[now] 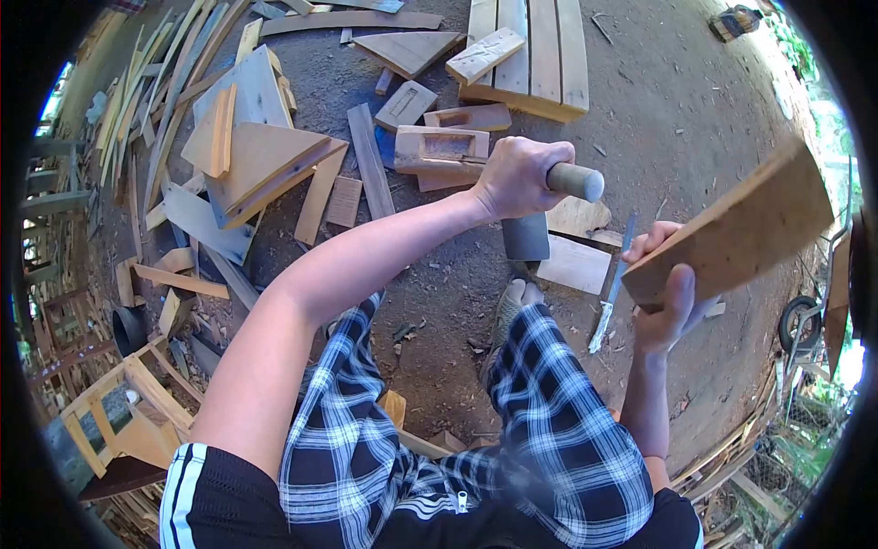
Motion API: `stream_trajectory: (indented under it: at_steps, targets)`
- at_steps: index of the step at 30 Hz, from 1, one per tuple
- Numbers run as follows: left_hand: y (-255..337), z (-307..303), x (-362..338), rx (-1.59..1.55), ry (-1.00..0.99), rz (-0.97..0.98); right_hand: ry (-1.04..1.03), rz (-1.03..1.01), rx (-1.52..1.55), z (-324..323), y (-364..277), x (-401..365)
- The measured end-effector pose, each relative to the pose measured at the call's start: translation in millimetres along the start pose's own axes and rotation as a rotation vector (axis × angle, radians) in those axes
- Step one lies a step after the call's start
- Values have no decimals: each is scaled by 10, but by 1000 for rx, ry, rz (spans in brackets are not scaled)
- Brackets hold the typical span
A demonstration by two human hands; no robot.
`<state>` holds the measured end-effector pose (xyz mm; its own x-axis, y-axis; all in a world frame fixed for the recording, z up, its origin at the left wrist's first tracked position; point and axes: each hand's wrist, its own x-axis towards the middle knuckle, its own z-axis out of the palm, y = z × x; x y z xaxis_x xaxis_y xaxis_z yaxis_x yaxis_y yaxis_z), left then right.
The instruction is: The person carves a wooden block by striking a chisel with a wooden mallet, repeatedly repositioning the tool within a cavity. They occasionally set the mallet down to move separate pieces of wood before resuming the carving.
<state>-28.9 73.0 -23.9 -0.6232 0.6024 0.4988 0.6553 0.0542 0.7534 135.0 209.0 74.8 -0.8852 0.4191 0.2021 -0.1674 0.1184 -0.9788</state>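
My left hand (523, 177) reaches across to the middle, fingers closed round a tool with a thick round wooden handle (576, 181). Below that fist shows a broad dark metal blade (527, 240). On the right, my right hand (666, 284) grips the lower end of a thick wooden block (741, 233), thumb on the near face and fingers behind. The block is raised and tilted up to the right, its far end blurred. Both hands are apart, in front of my knees. Beneath them a pale flat board (574, 265) lies on the ground beside a long knife (604, 320).
Several wooden blocks with slots (444, 146) lie ahead, near a slatted wooden bench (526, 91). Offcuts and triangular boards (265, 165) are piled at the left, with long strips (183, 82) behind. A wooden frame (137, 412) stands at lower left; a tyre (799, 327) is far right.
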Motion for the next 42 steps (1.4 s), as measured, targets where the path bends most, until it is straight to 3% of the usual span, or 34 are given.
stream_trajectory:
  at_steps: [2,3,6,8,10,13,15,18,23,29,31,36,38,39,40,42]
  targets:
    - [11,-18,11,11,23,-16,82,-66,-399,0,186,-79]
    - [-6,-43,22,13,21,-13,-171,165,-587,178,-24,45]
    - [-79,-154,81,-41,114,-50,-111,356,-245,159,65,24]
    - [-97,-323,195,-154,282,-86,-42,327,-203,133,151,11]
    - [-177,-496,245,-234,409,-272,27,297,-164,112,182,28]
    - [-287,-683,300,-335,501,-281,56,277,-307,147,207,39]
    - [-315,-721,298,-387,470,-264,-5,445,-200,110,256,1]
    - [-284,-709,251,-432,391,-247,27,348,-221,142,281,-34]
    - [-268,-634,230,-459,325,-236,4,358,-218,161,300,-41]
    - [-282,-594,174,-394,284,-198,-16,355,-230,161,328,-65]
    - [-273,-596,163,-240,258,-119,-24,349,-240,163,310,-56]
    - [-71,-420,141,-184,220,-101,1,206,-268,54,122,85]
    - [-55,-249,89,-107,208,31,-12,131,-40,63,-176,145]
    - [-55,-200,45,-101,211,32,-43,-10,18,-19,-129,182]
    - [-51,-163,7,-52,153,6,-46,-14,21,-5,-53,138]
    - [-46,-123,-8,1,98,-12,34,-76,-323,68,63,56]
